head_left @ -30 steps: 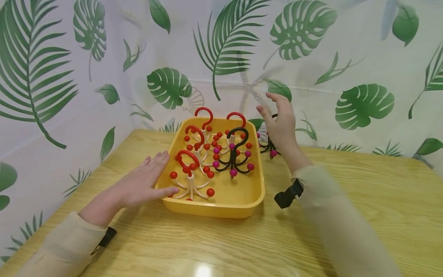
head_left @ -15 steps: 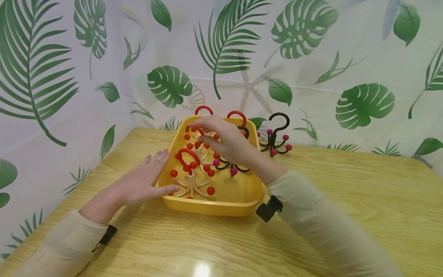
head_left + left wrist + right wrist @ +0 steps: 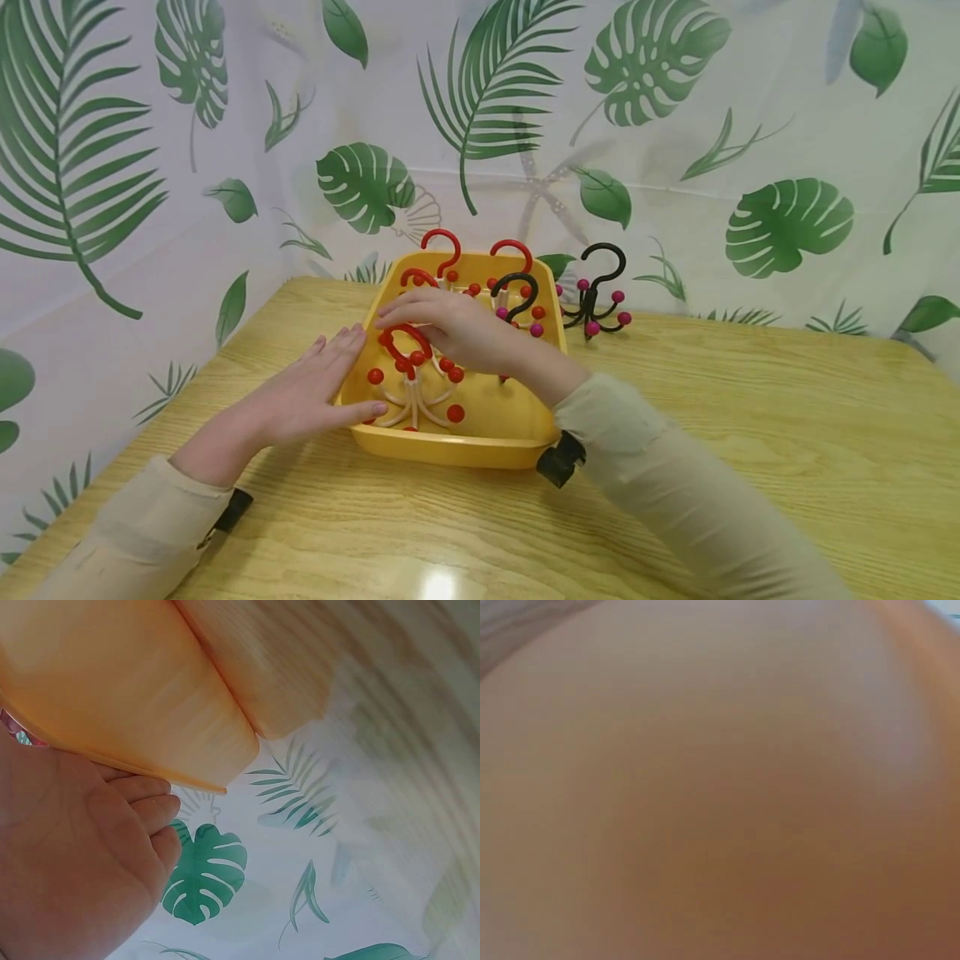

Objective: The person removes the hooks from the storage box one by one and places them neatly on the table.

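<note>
A yellow plastic tub [image 3: 450, 450] holds several multi-arm hanging hooks. Flat along its left rim lies my left hand [image 3: 300, 400], thumb over the front-left corner; the left wrist view shows its fingers against the tub wall [image 3: 142, 712]. My right hand [image 3: 465, 329] is over the tub, fingers extended leftward and slightly bent, at the top of the front red-and-white hanging hook [image 3: 412, 383]. It partly hides another red hook [image 3: 420, 277] behind it and the lower part of a black hanging hook [image 3: 517, 287]. The right wrist view is a blur.
Two more red hooks stand at the tub's back, one at left [image 3: 442, 243] and one at right [image 3: 512, 248]. Outside, beyond the tub's right side, a black hook with magenta balls [image 3: 592, 292] stands on the wooden table [image 3: 750, 417]. A leaf-print cloth [image 3: 525, 192] hangs behind.
My right hand has moved from the black hook outside the tub, leftward across the tub and down to the front red hook. My left hand has stayed on the rim.
</note>
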Tool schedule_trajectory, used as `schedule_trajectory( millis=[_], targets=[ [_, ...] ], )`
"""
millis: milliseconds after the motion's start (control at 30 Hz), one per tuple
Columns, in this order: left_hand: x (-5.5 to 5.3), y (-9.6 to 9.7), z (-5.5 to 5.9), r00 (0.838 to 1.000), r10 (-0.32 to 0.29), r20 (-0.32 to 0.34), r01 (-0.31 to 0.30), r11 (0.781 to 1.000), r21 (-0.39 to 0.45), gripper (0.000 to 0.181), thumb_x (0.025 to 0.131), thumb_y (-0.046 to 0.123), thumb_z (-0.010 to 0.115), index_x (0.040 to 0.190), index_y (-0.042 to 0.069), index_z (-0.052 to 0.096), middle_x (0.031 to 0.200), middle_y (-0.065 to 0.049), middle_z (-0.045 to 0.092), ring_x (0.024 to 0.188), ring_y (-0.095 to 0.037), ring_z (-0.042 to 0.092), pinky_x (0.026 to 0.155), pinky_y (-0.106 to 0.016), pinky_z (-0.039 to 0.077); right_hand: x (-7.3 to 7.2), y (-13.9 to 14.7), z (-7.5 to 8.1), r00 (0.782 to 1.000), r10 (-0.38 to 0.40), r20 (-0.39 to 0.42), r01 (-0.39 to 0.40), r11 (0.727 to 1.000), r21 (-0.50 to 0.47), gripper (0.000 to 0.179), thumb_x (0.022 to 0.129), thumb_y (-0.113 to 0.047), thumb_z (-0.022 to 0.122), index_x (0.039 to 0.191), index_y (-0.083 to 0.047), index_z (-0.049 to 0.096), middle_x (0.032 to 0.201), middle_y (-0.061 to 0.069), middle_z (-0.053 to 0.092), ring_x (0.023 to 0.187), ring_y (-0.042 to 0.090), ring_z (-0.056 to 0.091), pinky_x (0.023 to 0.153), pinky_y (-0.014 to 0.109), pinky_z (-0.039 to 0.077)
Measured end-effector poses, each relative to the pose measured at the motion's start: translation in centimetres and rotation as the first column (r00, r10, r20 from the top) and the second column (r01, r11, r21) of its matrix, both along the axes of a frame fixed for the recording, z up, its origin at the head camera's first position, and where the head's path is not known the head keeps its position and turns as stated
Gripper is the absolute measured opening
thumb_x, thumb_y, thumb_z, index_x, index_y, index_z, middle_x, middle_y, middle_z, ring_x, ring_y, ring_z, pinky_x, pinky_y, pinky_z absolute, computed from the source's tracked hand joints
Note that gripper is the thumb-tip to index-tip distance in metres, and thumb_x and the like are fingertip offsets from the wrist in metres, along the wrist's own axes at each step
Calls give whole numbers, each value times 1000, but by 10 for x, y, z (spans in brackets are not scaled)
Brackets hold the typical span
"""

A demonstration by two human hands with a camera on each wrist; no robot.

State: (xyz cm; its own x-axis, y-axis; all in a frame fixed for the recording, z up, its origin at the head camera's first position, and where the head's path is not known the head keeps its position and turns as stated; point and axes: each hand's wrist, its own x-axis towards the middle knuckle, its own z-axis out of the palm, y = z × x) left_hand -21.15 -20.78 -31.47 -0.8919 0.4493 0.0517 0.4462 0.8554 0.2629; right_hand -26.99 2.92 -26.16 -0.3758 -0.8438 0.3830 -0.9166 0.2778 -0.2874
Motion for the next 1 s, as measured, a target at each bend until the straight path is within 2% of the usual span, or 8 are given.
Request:
schedule_trajectory(
  millis=[267, 567, 1000],
  targets=[
    [0, 0, 0, 1000, 7, 8, -7, 1000, 1, 105, 85, 73, 44, 153, 3, 6, 159, -12, 3, 145, -27, 3, 116, -46, 4, 1, -2, -1, 1000, -23, -11, 23, 1000, 12, 32, 94, 1, 56, 123, -9, 66, 124, 3, 63, 122, 17, 51, 106, 27, 36],
    [1, 0, 2, 1000, 7, 14, -7, 1000, 6, 105, 85, 72, 46, 153, 2, 6, 159, -13, 4, 145, -27, 3, 116, -46, 3, 1, -3, -1, 999, -5, 32, 5, 1000, -16, 22, 94, 0, 56, 110, -7, 69, 122, 4, 64, 120, 17, 54, 104, 25, 38],
    [2, -1, 2, 1000, 0, 12, 0, 1000, 5, 104, 86, 72, 44, 153, 4, 4, 159, -12, 1, 145, -26, 1, 116, -47, 3, 5, -1, 0, 1000, -17, 10, 18, 999, -44, 26, 92, -1, 61, 116, -8, 69, 120, 3, 66, 119, 16, 55, 102, 25, 40]
  ],
)
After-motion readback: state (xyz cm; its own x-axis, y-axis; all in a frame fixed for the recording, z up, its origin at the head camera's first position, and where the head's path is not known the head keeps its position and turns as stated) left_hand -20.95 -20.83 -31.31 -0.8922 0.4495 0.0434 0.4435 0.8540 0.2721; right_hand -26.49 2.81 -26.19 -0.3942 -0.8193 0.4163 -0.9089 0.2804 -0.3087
